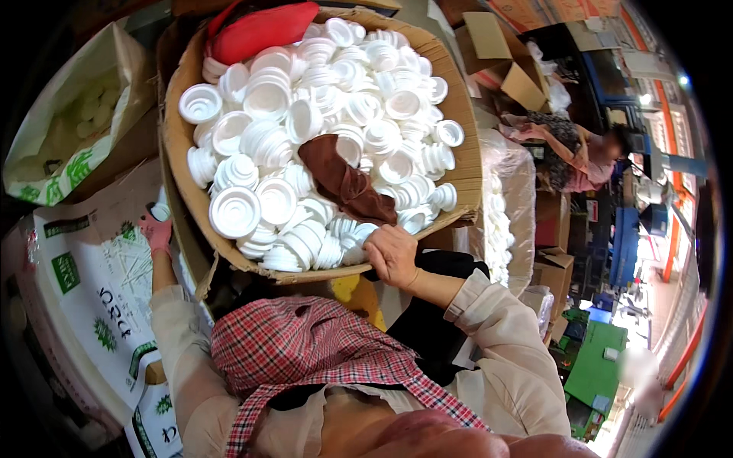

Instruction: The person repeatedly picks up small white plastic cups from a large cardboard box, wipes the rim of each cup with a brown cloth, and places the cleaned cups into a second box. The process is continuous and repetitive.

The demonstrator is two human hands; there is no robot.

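Note:
A big cardboard box in front of me is heaped with several white ribbed plastic caps. My right hand, bare with a beige sleeve, rests on the box's near rim. Its fingers curl down onto a white cap at the edge of the heap. My left hand wears a pink glove and reaches along the box's left side. A small white piece shows at its fingertips, and the grip is hidden. A brown cloth lies on the caps, and a red bundle sits at the box's far end.
A printed white sack with thin white sticks lies at my left, with another open sack behind it. Clear bags of white parts stand to the right of the box. Another person bends over cartons at the far right. I wear a red checked apron.

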